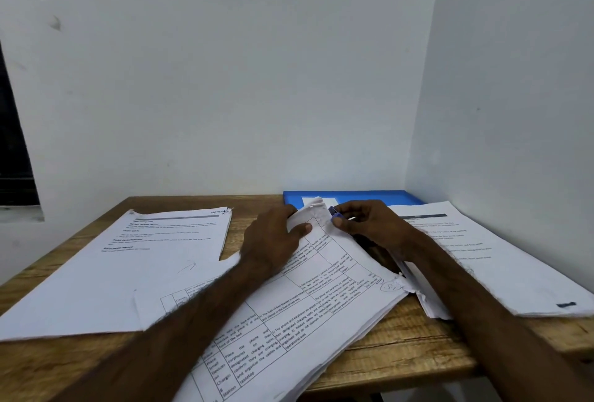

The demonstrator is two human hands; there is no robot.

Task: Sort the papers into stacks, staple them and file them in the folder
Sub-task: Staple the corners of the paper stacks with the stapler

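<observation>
A stack of papers printed with a table (308, 315) lies slanted across the middle of the wooden table (401, 356). My left hand (273, 241) holds its far corner, thumb on top. My right hand (369, 225) grips a small blue stapler (336, 212) at that same corner. A second paper stack (128, 266) lies at the left and a third (501, 266) at the right. The blue folder (353, 197) lies flat at the back, partly hidden by my hands.
White walls close the table in at the back and on the right. A dark window edge (13, 151) shows at the far left. More loose sheets (430, 302) stick out under my right forearm near the table's front edge.
</observation>
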